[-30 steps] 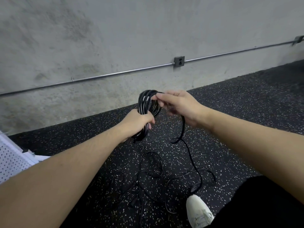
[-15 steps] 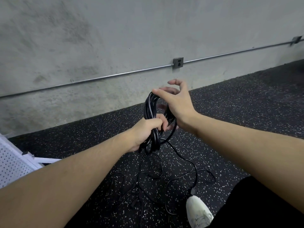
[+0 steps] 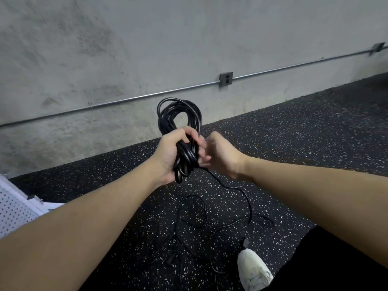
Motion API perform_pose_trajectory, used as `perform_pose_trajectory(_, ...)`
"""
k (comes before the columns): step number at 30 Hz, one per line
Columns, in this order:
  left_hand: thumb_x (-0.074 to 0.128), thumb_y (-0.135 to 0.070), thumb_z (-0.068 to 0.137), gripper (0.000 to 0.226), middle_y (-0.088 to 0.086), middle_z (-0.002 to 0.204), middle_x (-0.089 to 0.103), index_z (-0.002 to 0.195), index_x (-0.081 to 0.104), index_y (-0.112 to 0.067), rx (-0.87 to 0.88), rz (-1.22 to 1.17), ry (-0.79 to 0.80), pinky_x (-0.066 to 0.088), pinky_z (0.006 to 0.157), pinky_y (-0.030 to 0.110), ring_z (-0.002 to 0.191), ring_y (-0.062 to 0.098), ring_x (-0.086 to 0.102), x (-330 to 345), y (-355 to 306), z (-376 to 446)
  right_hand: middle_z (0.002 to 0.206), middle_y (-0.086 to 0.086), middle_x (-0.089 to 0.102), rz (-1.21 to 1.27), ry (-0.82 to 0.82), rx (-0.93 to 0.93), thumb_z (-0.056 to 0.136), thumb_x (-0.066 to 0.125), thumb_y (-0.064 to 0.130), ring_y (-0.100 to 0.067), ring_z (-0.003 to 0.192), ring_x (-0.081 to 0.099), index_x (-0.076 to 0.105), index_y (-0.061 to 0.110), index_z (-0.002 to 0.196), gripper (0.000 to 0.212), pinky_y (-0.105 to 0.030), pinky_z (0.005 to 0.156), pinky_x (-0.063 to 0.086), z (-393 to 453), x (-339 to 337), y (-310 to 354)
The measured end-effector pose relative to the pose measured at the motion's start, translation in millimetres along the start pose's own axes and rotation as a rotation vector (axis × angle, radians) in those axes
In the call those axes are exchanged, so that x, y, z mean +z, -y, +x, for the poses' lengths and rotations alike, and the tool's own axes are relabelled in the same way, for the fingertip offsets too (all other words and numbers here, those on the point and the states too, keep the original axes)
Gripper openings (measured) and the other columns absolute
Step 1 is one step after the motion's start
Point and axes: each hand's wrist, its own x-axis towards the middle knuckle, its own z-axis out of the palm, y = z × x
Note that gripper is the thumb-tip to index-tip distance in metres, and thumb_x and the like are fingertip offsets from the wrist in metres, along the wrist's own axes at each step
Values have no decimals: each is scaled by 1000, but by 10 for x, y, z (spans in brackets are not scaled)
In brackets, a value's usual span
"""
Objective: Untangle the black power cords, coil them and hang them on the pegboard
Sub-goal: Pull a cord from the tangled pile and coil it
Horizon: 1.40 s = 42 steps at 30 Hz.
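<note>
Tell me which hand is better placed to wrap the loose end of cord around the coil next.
The right hand. The left hand is busy gripping the coil, while the loose cord trails down from beside the right hand's fingers.

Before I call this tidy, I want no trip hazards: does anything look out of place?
Yes. Loose cords lie in tangled loops on the floor, right by the shoe, where a foot could catch. Only the coil in the left hand is gathered, with its tail trailing down past the right hand.
</note>
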Motion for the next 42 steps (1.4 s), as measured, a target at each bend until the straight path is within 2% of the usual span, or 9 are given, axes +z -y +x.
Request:
perform_pose_trajectory(4, 44, -9, 70, 11, 7, 76, 51, 71, 55, -10, 25, -20, -52, 48, 67, 36, 61, 20, 46, -13, -76, -27, 68, 13, 68, -441, 175, 82, 105, 42, 26, -4, 70, 65, 57, 16, 89, 24, -25, 72, 46, -44, -89, -48)
perform_pose_trajectory(7, 43, -7, 73, 16, 5, 75, 49, 70, 58, -13, 55, 84, -144, 37, 62, 31, 59, 18, 41, -52, -106, -9, 90, 1, 63, -749, 254, 91, 100, 55, 20, -14, 71, 53, 59, 22, 122, 23, -28, 63, 45, -58, -158, -89)
perform_pose_trajectory(18, 51, -17, 89, 32, -5, 74, 54, 83, 78, -32, 103, 615, -506, 43, 73, 35, 70, 15, 50, -262, -175, 29, 53, 9, 37, -990, 205, -45, 104, 50, 45, -10, 46, 31, 69, 25, 80, 37, -23, 50, 31, -77, -56, 106)
perform_pose_trajectory(23, 52, -17, 88, 30, 24, 123, 65, 87, 78, -32, 105, 736, -545, 46, 100, 52, 103, 30, 59, -211, -214, 17, 56, 5, 41, -917, 200, -1, 96, 62, 51, -12, 49, 33, 58, 25, 71, 37, -24, 51, 31, -78, -31, 137)
perform_pose_trajectory(27, 52, -12, 93, 29, 1, 73, 62, 92, 74, -31, 113, 910, -499, 45, 81, 31, 81, 17, 58, -280, -196, -17, 55, 7, 48, -812, 279, 132, 96, 67, 41, -12, 49, 49, 51, 20, 72, 35, -26, 60, 47, -142, -122, 114)
perform_pose_trajectory(30, 58, -28, 98, 17, 7, 99, 72, 97, 75, -32, 72, 1054, -488, 39, 75, 23, 87, 6, 58, -409, -184, -13, 61, 7, 44, -622, 294, 80, 101, 60, 34, -10, 57, 46, 65, 14, 90, 23, -26, 63, 54, -178, -169, 170)
perform_pose_trajectory(33, 57, -58, 97, 32, -10, 101, 75, 97, 77, -33, -18, 1120, -467, 44, 98, 36, 95, 10, 60, -415, -168, -75, 61, 7, 42, -602, 228, -21, 105, 53, 29, -9, 56, 42, 70, 13, 103, 23, -25, 61, 52, -199, -146, 229)
perform_pose_trajectory(38, 29, -84, 81, 66, 7, 143, 58, 95, 75, -39, -105, 1120, -341, 35, 107, 42, 118, 23, 54, -242, -137, -127, 56, 2, 46, -696, -51, -256, 92, 70, 41, -13, 50, 38, 70, 15, 81, 28, -23, 47, 36, -190, -60, 246)
perform_pose_trajectory(42, 55, -87, 77, 64, -6, 102, 73, 93, 78, -30, -146, 1124, -92, 46, 97, 44, 96, 12, 59, -245, -56, -111, 53, 6, 43, -720, -233, -299, 70, 88, 48, -12, 51, 34, 52, 17, 66, 47, -28, 53, 31, -118, -94, 256)
